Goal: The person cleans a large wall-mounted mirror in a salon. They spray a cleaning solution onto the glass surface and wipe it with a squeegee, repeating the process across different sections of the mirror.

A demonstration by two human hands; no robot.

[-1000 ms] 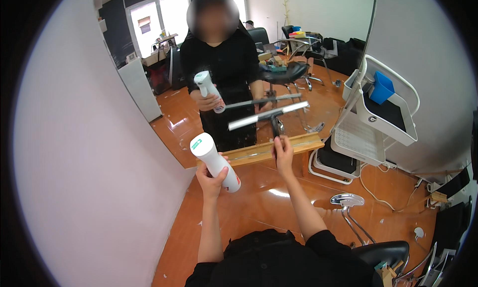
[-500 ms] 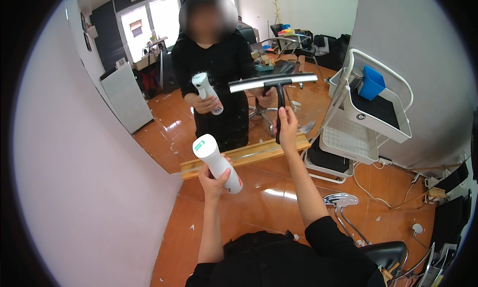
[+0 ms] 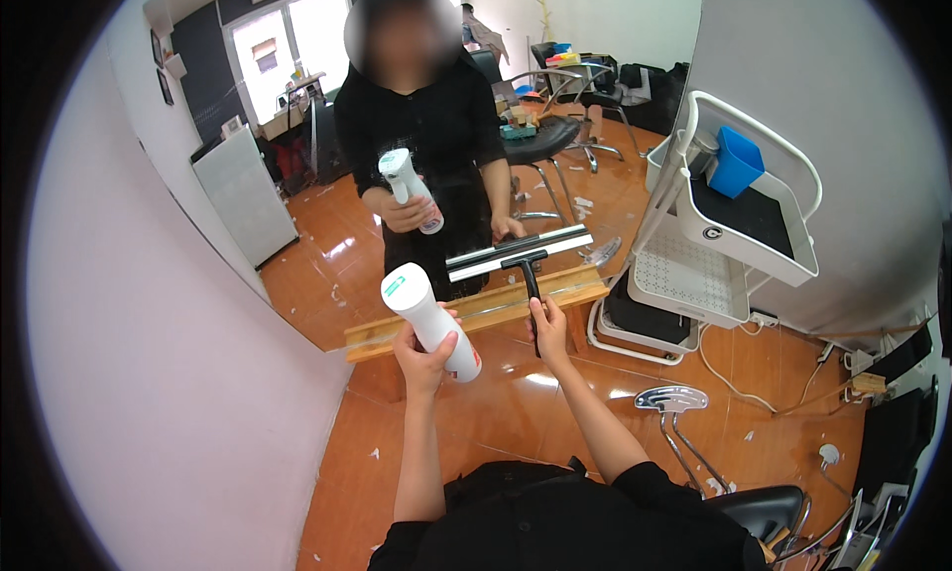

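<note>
A large mirror (image 3: pixel 322 264) stands in front of me and reflects my dark-clothed body and the room. My left hand (image 3: pixel 424 365) is wrapped round a white spray bottle (image 3: pixel 409 291) with a green mark on its top, held tilted before the mirror. In my right hand (image 3: pixel 551 333) is the black handle of a squeegee (image 3: pixel 532 282), its wide blade uppermost and slightly slanted. The blade lies close along its own reflection low on the glass; whether it touches, I cannot tell.
A wooden ledge (image 3: pixel 476 319) runs along the mirror's foot. To the right stands a white tiered trolley (image 3: pixel 739 298) with a blue container (image 3: pixel 736 163). A metal footrest (image 3: pixel 671 399) and black chair seat (image 3: pixel 764 512) are at lower right. A white cable (image 3: pixel 729 375) crosses the tiled floor.
My right hand has brought the squeegee down from higher on the mirror to just above the ledge. The left hand and spray bottle have hardly moved.
</note>
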